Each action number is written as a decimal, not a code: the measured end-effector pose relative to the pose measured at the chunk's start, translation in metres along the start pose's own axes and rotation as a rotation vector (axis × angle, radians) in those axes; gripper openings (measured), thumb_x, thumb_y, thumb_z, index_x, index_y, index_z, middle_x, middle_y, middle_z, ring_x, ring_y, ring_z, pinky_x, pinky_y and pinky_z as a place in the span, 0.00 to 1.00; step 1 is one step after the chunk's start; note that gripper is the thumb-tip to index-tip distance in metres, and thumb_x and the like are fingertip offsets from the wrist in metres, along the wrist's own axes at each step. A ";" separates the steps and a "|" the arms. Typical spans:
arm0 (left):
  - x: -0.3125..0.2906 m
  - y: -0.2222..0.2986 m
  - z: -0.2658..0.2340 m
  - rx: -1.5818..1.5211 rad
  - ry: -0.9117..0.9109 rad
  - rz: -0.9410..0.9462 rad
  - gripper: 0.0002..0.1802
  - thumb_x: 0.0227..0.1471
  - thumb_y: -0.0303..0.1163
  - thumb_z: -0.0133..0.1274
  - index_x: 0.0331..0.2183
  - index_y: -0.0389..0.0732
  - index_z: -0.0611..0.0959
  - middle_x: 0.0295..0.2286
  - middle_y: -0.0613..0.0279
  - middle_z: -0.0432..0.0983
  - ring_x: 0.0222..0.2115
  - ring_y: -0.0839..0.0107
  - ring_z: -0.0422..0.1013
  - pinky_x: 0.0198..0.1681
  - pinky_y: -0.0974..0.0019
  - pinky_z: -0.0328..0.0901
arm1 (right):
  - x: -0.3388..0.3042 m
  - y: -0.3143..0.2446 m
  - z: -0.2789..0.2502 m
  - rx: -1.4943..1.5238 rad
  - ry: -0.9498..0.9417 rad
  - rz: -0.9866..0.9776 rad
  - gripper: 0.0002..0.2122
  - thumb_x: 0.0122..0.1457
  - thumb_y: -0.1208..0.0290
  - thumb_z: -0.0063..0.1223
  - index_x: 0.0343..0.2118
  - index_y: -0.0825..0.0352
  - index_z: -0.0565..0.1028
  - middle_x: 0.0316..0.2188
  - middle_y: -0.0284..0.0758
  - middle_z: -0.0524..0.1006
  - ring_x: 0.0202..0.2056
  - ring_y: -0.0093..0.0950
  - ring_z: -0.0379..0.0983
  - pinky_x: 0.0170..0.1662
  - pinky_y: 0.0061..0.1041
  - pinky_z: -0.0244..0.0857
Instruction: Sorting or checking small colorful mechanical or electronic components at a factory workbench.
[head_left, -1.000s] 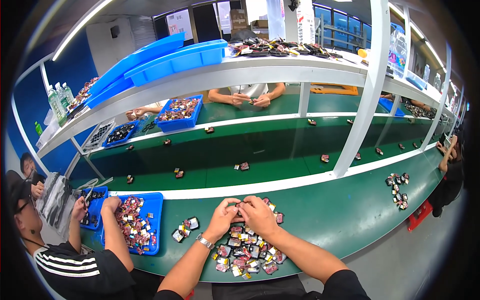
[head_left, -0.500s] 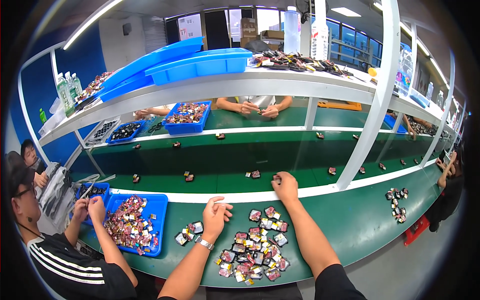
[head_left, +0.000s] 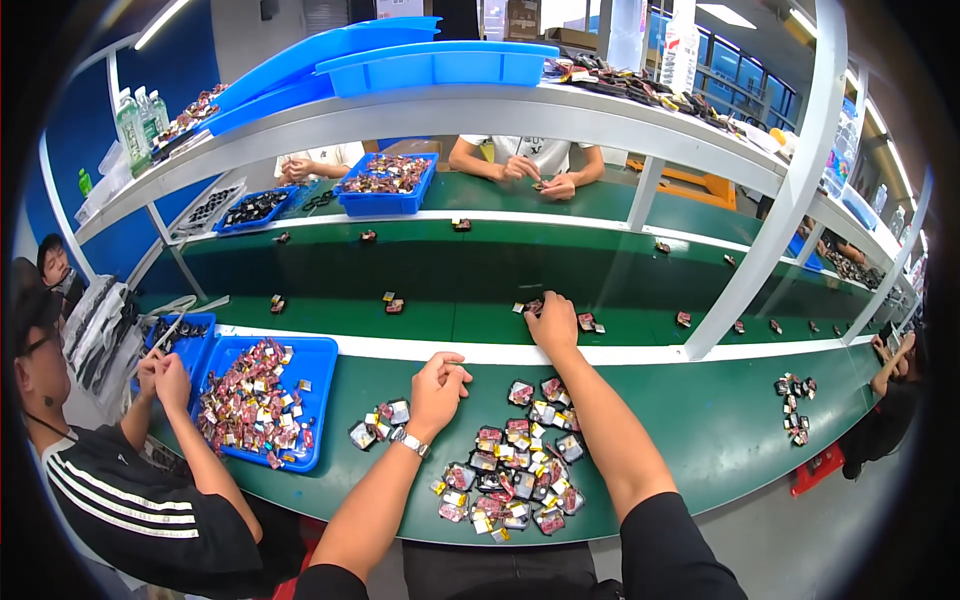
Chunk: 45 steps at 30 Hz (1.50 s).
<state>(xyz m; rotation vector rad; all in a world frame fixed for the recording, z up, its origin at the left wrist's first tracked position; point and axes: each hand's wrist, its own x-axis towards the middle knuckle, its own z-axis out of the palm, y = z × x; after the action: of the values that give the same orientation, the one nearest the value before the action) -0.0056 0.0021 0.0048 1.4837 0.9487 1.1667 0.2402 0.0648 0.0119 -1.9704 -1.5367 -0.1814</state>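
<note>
R hand [head_left: 556,325] was out past the white rail [head_left: 470,352], over the green belt [head_left: 480,322], fingers bent down w/ tips at a small red-and-black unit [head_left: 534,306]; the unit sat approx. 10-11 o'clock of the knuckles, right at the fingertips and partly hidden by them, w/ a pale bit poking out at 9 o'clock. Couldn't tell whether the fingers pinched it or just touched it. A second unit [head_left: 592,323] lay on the belt at 3 o'clock of same hand, just beside it. L hand [head_left: 437,392] hung back at approx. 8 o'clock of the R, nearer the wearer, above the green bench [head_left: 700,430], fingers loosely half-curled, wrist w/ a metal watch [head_left: 411,442]; palm side mostly hidden, so couldn't tell if it gripped anything. Main pile [head_left: 512,475] of similar units, red, white, yellow & black, was on the bench at 4-5 o'clock of the L hand, i.e. 6-7 o'clock of the R. Small cluster [head_left: 380,424] lay near L wrist, 8 o'clock of that hand. Blue tray [head_left: 318,385], heaped w/ red-and-white parts, stood farther out at 9 o'clock, a co-worker's hands [head_left: 163,380] beyond it.
</note>
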 end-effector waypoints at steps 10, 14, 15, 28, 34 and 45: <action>-0.004 0.012 -0.002 -0.159 -0.244 -0.074 0.14 0.61 0.31 0.44 0.44 0.32 0.75 0.33 0.56 0.79 0.25 0.78 0.72 0.26 0.75 0.68 | -0.085 -0.005 -0.107 0.598 -0.341 -0.289 0.26 0.48 0.74 0.63 0.53 0.65 0.70 0.48 0.37 0.76 0.48 0.31 0.72 0.50 0.30 0.67; -0.015 0.026 0.007 -0.357 -0.585 -0.294 0.20 0.64 0.37 0.41 0.50 0.31 0.73 0.38 0.55 0.77 0.29 0.76 0.73 0.31 0.75 0.70 | -0.114 -0.026 -0.132 0.598 -0.456 -0.459 0.30 0.46 0.76 0.62 0.56 0.62 0.68 0.50 0.41 0.72 0.53 0.39 0.67 0.56 0.34 0.62; -0.015 0.027 0.008 -0.332 -0.630 -0.309 0.20 0.64 0.37 0.41 0.50 0.32 0.73 0.38 0.56 0.77 0.29 0.77 0.73 0.32 0.75 0.70 | -0.119 -0.030 -0.135 0.590 -0.490 -0.410 0.30 0.47 0.76 0.62 0.57 0.62 0.67 0.51 0.41 0.70 0.53 0.40 0.66 0.56 0.34 0.62; -0.022 0.029 0.019 -0.416 -0.594 -0.303 0.20 0.58 0.18 0.43 0.52 0.34 0.66 0.44 0.54 0.71 0.43 0.66 0.73 0.48 0.65 0.72 | -0.127 -0.026 -0.114 0.528 -0.221 -0.514 0.09 0.49 0.74 0.60 0.35 0.62 0.78 0.49 0.36 0.72 0.53 0.37 0.65 0.54 0.33 0.64; -0.020 0.023 0.018 -0.537 -0.642 -0.316 0.22 0.57 0.17 0.43 0.53 0.38 0.63 0.46 0.53 0.70 0.46 0.67 0.71 0.51 0.63 0.70 | -0.132 -0.033 -0.104 0.533 -0.152 -0.482 0.03 0.48 0.74 0.59 0.27 0.66 0.78 0.44 0.37 0.75 0.49 0.36 0.69 0.51 0.33 0.65; -0.023 0.026 0.021 -0.412 -0.614 -0.300 0.18 0.60 0.20 0.42 0.52 0.35 0.68 0.48 0.56 0.69 0.48 0.70 0.70 0.50 0.66 0.71 | -0.136 -0.033 -0.105 0.609 -0.199 -0.415 0.04 0.48 0.73 0.59 0.28 0.64 0.79 0.44 0.37 0.76 0.49 0.36 0.69 0.52 0.33 0.65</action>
<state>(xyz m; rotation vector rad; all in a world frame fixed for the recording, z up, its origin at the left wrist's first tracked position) 0.0093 -0.0297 0.0249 1.1986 0.4475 0.5803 0.1952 -0.1010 0.0450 -1.2138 -1.8432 0.2945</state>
